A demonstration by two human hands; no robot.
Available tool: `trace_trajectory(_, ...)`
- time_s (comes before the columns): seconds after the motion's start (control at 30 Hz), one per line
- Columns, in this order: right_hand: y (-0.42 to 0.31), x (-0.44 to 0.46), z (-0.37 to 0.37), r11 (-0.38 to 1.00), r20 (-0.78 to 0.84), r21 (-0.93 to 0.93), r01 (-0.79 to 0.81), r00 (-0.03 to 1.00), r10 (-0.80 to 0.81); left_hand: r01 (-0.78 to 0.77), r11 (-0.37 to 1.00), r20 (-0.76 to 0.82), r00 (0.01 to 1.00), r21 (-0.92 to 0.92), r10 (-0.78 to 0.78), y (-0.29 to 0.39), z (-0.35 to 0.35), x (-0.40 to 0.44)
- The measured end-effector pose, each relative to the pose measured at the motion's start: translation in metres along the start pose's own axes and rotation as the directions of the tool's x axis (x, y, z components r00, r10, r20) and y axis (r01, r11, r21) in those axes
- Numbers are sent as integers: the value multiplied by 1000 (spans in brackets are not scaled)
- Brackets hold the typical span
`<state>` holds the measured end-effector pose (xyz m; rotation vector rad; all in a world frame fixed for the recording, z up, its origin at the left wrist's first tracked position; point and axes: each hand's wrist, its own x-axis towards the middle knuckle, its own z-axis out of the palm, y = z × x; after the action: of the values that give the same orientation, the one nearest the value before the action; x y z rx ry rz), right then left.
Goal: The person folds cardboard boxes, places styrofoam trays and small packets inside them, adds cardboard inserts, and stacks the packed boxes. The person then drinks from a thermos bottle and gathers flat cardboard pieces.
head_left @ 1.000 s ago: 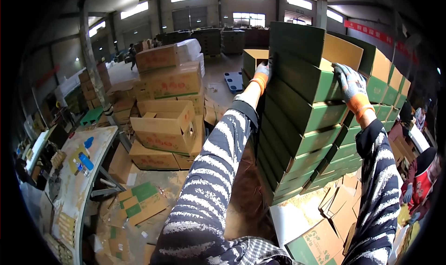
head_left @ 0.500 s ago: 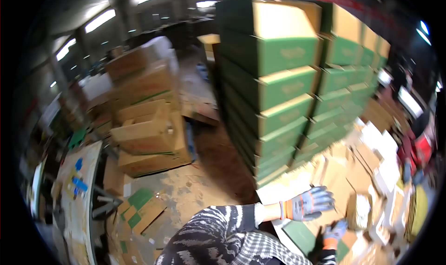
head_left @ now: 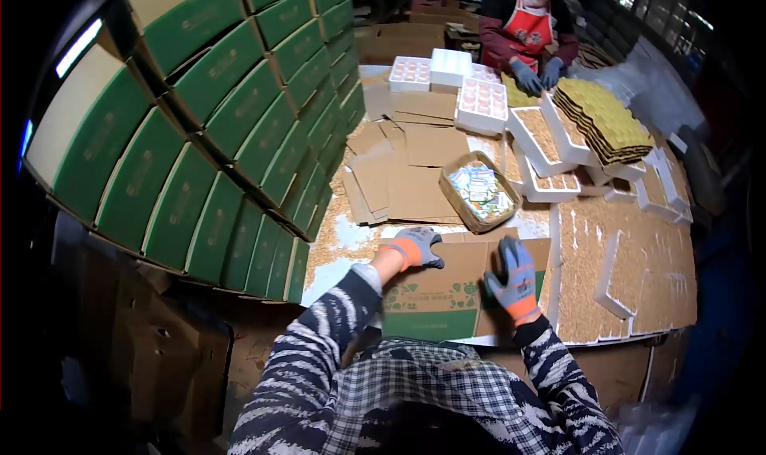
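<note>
Centrally, in the head view, a printed cardboard carton lay at the near edge of the work table, directly in front of the wearer. The gloved left hand was placed at the carton's upper edge, left of centre. Its fingers were partly bent and pointed to the right, with the thumb lower; whether they gripped the cardboard could not be determined. The gloved right hand was positioned over the carton's right-hand portion. Its fingers extended forward, its thumb was spread well away from them to the left, and the hand was not closed around anything.

Just beyond the hands stood a basket containing small packets. Brown cardboard sheets lay to its left. Stacked green boxes occupied the left side. Across the table, a co-worker in a red apron reached toward yellow trays.
</note>
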<state>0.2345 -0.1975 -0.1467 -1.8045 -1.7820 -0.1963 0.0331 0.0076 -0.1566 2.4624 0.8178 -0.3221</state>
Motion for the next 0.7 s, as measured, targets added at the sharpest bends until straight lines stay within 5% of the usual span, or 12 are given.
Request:
trace_trajectory(0.13,10,50,-57,971,-103,-239,13,994,-39,-115,954,-157,974,278,163,62,-63,-52)
trace_trajectory(0.3,28,21,-31,966,33,-258,13,999,-5,-111,986,-91,988,128,123,34,-55,-29)
trace_trajectory(0.37,31,19,-36,984,343,-84,-156,923,176,-106,990,-15,994,89,108,35,-64,-29)
trace_trajectory(0.53,57,22,-5,994,271,-89,-62,959,84,-57,996,164,984,-62,67,14,-57,1)
trace_trajectory(0.6,69,32,-5,995,291,-98,9,957,20,-104,988,35,994,114,100,19,-58,0)
trace_trajectory(0.7,42,55,-65,999,136,42,-25,991,19,-184,983,-104,977,19,185,51,-113,-43)
